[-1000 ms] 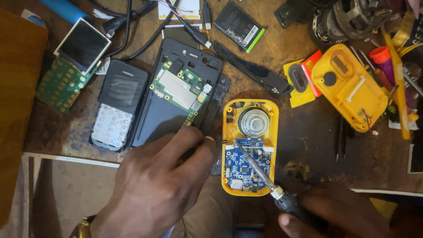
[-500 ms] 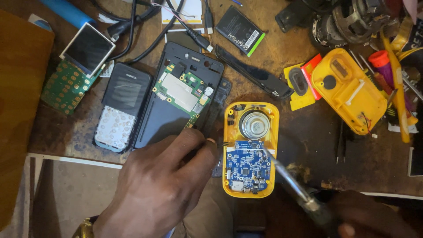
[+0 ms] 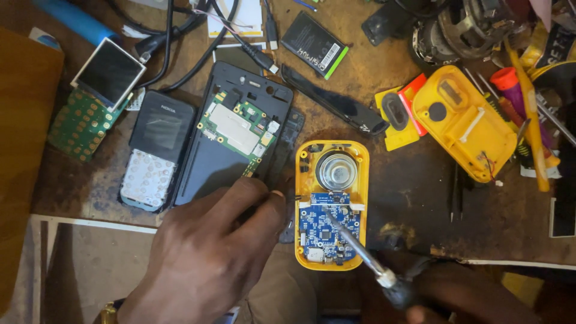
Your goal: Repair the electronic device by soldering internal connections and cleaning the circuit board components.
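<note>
While the left hand presses down beside the yellow case, fingers curled loosely and touching its left edge, grasping nothing, the right hand sits low at the bottom edge, clenched round the dark handle of a screwdriver. Its metal shaft slants up and left, tip resting on the blue board inside that open case, just below the round silver speaker. Case lies flat near the front of the worn brown surface, between the two hands. Left of it, an opened phone with a green board showing, then a keypad phone. Up right, the yellow cover lies well apart; a battery sits at the top.
</note>
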